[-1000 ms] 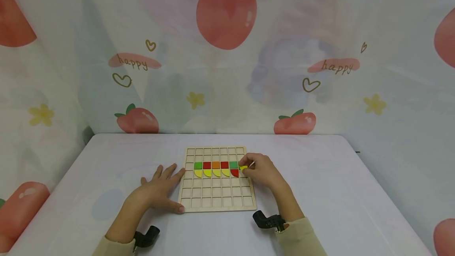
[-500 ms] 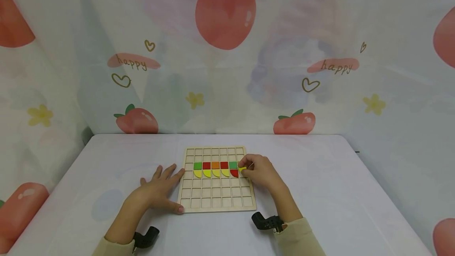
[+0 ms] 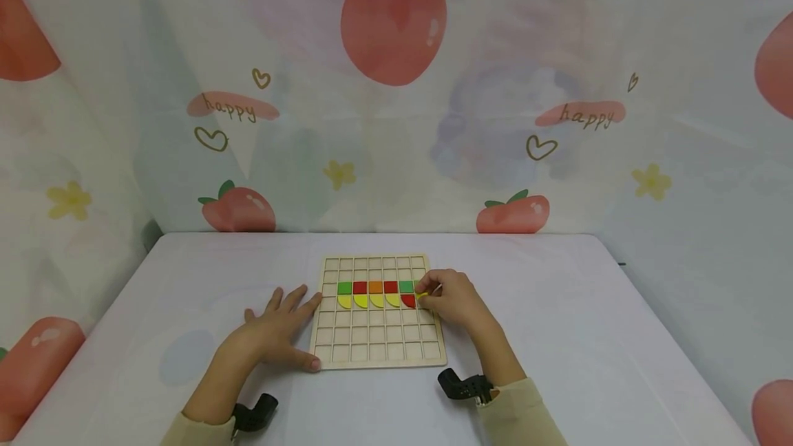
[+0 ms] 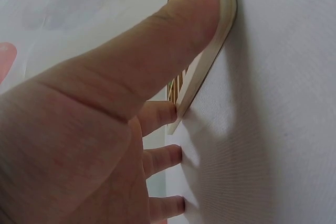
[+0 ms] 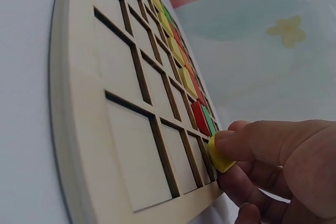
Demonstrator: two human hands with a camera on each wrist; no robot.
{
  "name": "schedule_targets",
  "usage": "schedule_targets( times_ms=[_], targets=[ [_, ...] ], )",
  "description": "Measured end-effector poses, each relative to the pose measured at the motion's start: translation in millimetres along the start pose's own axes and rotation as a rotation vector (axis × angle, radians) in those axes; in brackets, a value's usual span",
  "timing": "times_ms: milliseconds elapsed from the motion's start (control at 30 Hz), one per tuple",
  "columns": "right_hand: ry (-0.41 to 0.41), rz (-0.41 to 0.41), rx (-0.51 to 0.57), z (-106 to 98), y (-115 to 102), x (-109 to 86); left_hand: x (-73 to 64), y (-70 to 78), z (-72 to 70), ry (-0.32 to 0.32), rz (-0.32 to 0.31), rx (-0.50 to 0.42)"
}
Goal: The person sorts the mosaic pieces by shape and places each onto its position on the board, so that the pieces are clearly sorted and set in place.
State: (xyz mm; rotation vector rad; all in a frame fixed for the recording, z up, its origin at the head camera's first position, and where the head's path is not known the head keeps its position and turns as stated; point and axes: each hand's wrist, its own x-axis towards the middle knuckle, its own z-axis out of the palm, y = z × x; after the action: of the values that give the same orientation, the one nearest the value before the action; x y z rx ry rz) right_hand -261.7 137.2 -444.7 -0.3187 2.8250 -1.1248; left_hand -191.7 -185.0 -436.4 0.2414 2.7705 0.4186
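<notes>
A wooden grid board (image 3: 378,334) lies on the table, with coloured pieces set in two of its rows. My right hand (image 3: 455,298) pinches a yellow quarter-round piece (image 5: 220,153) between thumb and fingers at the board's right edge. That piece sits beside a red quarter-round piece (image 3: 408,301), at the end of the lower coloured row. My left hand (image 3: 272,332) is spread along the board's left side. Its thumb touches the near left corner, and a fingertip meets the left edge; the other fingertips rest on the tablecloth in the left wrist view.
Green, red and orange square pieces (image 3: 375,288) fill part of the row above several yellow quarter-round pieces (image 3: 361,301). The white-covered table (image 3: 557,336) reaches back to a printed cloth backdrop (image 3: 396,143). A black camera sits on each wrist.
The yellow piece in my right hand has shifted slightly and now shows less beyond the fingers. The left hand and the board have stayed in place.
</notes>
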Motion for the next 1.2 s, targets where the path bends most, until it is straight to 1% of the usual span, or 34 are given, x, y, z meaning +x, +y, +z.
schedule_targets(
  times_ms=[500, 700, 800, 933, 1200],
  targets=[
    [0.030, 0.027, -0.042, 1.3, -1.7, 0.5, 0.9, -1.7, 1.0, -0.005, -0.005, -0.003],
    [0.048, 0.030, -0.055, 2.0, -1.1, -0.7, 0.9, -3.2, 0.4, -0.007, 0.005, -0.009],
    [0.047, 0.022, -0.053, 2.3, -0.2, -0.9, 0.2, -2.4, -0.7, -0.008, 0.013, -0.004],
    [0.048, 0.008, -0.082, 1.4, 0.8, -0.1, -0.5, -0.8, -2.9, -0.009, 0.018, -0.002],
    [0.048, 0.028, -0.119, -1.0, 1.6, -0.2, -0.5, 1.6, -3.4, -0.011, 0.014, -0.004]
  ],
)
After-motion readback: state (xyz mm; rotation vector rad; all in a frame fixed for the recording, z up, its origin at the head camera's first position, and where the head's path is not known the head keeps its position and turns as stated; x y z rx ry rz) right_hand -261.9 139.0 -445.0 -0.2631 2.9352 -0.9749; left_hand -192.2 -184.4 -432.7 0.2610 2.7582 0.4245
